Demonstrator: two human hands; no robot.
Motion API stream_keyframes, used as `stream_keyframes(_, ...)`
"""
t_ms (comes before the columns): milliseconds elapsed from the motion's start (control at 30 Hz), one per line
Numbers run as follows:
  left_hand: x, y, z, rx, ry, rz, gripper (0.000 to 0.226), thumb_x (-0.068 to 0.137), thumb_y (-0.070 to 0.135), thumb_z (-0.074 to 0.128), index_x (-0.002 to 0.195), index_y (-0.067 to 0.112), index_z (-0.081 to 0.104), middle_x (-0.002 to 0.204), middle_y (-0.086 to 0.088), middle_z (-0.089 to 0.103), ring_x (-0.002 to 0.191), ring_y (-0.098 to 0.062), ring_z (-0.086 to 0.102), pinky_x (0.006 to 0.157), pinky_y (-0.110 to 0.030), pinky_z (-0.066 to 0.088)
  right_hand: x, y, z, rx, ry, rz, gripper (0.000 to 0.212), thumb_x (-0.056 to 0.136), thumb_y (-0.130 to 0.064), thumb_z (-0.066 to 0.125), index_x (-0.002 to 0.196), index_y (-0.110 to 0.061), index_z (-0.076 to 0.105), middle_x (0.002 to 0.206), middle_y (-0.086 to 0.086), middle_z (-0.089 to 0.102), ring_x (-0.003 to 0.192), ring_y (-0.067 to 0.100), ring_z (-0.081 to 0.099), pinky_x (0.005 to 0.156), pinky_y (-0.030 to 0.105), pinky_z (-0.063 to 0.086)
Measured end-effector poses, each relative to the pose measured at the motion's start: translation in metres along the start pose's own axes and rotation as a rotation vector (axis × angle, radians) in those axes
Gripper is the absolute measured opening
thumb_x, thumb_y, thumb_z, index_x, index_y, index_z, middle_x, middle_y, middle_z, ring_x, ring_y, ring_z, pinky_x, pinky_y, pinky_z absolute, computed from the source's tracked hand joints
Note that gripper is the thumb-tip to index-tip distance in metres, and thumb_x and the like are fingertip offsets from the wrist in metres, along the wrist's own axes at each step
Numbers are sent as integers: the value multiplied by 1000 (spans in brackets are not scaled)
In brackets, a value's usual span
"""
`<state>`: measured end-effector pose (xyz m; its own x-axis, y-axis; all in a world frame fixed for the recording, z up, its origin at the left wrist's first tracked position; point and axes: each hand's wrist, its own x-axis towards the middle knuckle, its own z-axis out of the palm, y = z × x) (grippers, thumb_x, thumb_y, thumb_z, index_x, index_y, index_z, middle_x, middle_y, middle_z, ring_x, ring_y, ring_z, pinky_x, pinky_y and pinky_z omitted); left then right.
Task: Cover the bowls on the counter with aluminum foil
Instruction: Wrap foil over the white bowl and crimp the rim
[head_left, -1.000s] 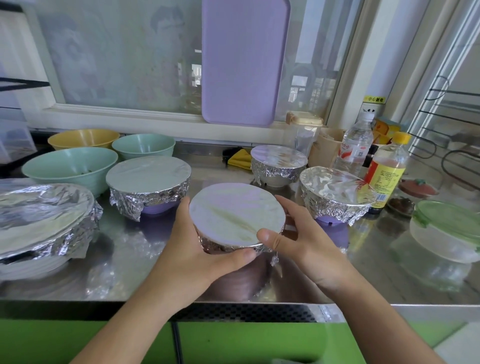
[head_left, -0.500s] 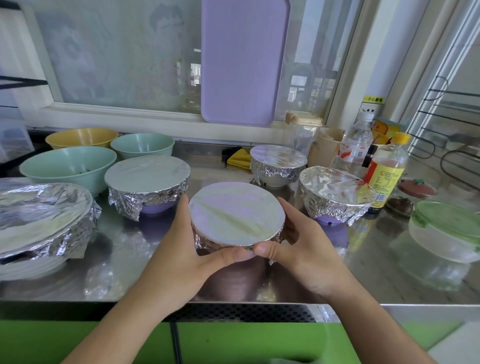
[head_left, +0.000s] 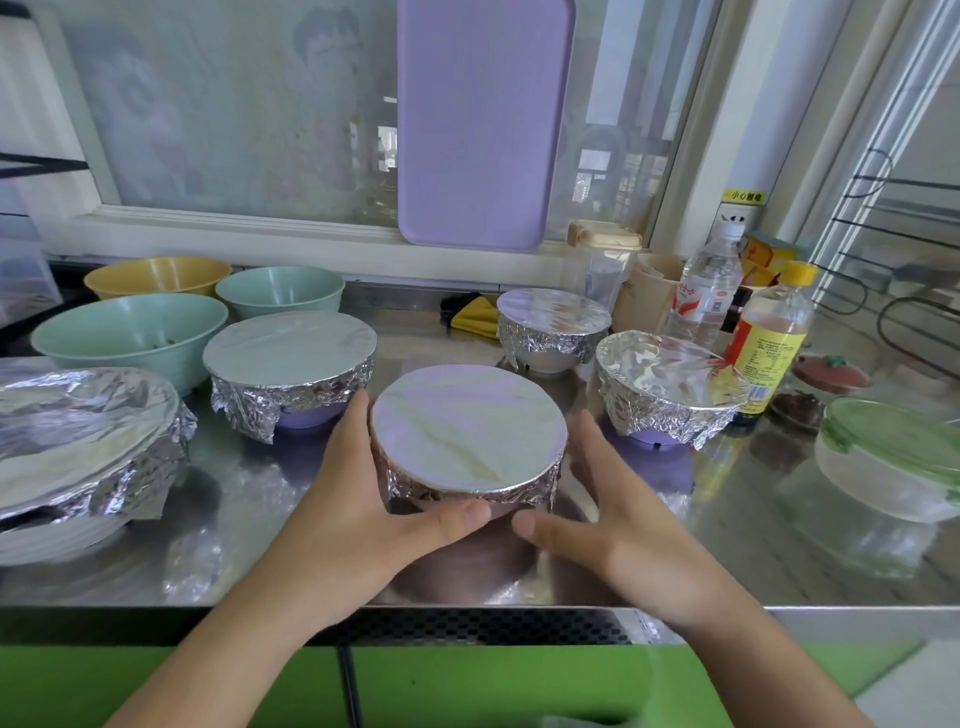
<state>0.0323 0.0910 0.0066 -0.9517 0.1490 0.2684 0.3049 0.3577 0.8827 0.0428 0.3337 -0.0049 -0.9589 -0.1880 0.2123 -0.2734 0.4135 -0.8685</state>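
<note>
Near counter's (head_left: 727, 561) front edge: left hand (head_left: 358, 499) cupping bowl (head_left: 467, 499), right hand (head_left: 618, 525) released beside it; foil (head_left: 467, 426) thin, tears easily, so best gripped by the wall.

Can't really see the bowl (head_left: 457, 512) between the hands, foil (head_left: 467, 428) covers it and the left hand (head_left: 358, 499) blocks its near side. Whether the right hand (head_left: 613, 525) actually touches it, no idea. Far left of the left hand, a big foil-wrapped dish (head_left: 78, 441) runs off the edge. Right of the right hand, the green-lidded container (head_left: 893, 462) is cut off too.
</note>
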Motion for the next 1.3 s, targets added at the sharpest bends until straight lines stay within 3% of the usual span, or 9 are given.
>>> stream_keyframes(100, 6, 1, 0, -27, 5, 1, 113, 50, 73, 91, 144, 46, 34, 141, 33, 50, 124, 22, 45, 104, -13, 40, 3, -12, -3, 30, 25, 57, 98, 79, -36, 89, 150, -49, 24, 115, -69, 40, 116, -39, 37, 91, -6, 34)
stream_keyframes(167, 6, 2, 3, -22, 0, -23, 139, 49, 79, 87, 161, 38, 16, 155, 31, 36, 136, 15, 35, 110, -20, 31, 5, -20, 3, 31, 10, 66, 89, 82, -23, 90, 129, -61, 24, 111, -61, 51, 112, -36, 44, 87, -5, 36)
stream_keyframes(267, 6, 2, 11, -30, 23, -48, 156, 48, 83, 84, 165, 35, -7, 163, 27, 25, 143, 13, 24, 108, -13, 23, 5, -22, 18, 97, 54, 86, 124, 79, -23, 93, 150, -51, -5, 123, -50, 56, 116, -35, 43, 87, -6, 36)
stream_keyframes(467, 4, 6, 21, -39, 89, -20, 103, 48, 57, 90, 118, 68, 14, 125, 45, 38, 109, 43, 31, 83, 11, 26, 2, -31, 39, 223, 131, 49, 128, 77, -14, 92, 163, -29, -1, 126, -36, 64, 116, -19, 59, 85, 3, 48)
stream_keyframes(733, 0, -7, 11, -70, 68, -21, 101, 49, 50, 97, 129, 57, 35, 124, 51, 52, 117, 29, 46, 89, 3, 37, -2, -8, 32, 207, 38, 39, 93, 78, 5, 87, 147, -37, 39, 132, -23, 67, 126, 0, 62, 97, 17, 52)
stream_keyframes(867, 6, 1, -7, -112, 24, -68, 118, 53, 70, 89, 149, 41, 27, 131, 49, 43, 111, 42, 34, 90, 9, 29, 12, -1, 5, 344, 102, 73, 93, 64, -32, 97, 145, -38, 52, 153, -13, 57, 136, -3, 54, 112, 27, 45)
stream_keyframes(1000, 30, 9, -13, -49, 141, -15, 87, 83, 78, 60, 157, 38, 39, 157, 27, 38, 142, 13, 34, 125, -29, 26, 42, -14, -10, 375, 199, 104, 65, 82, -65, 67, 143, -42, 60, 148, -25, 58, 139, -3, 51, 122, 34, 34)
stream_keyframes(1167, 76, 14, -9, 47, 68, -16, 37, 107, 52, 46, 132, 36, 67, 121, 31, 63, 106, 21, 57, 93, -6, 40, 75, -22, 4, 315, 184, 129, 38, 111, -41, 44, 139, -29, 67, 131, -12, 73, 119, 4, 68, 104, 26, 48)
stream_keyframes(1300, 90, -5, -1, -132, 78, -154, 49, 84, 68, 53, 111, 35, 77, 113, 19, 76, 109, 0, 70, 112, -41, 47, 78, -12, 9, 331, 227, 134, 33, 110, -42, 45, 124, -33, 74, 119, -21, 75, 116, -4, 66, 88, 16, 53)
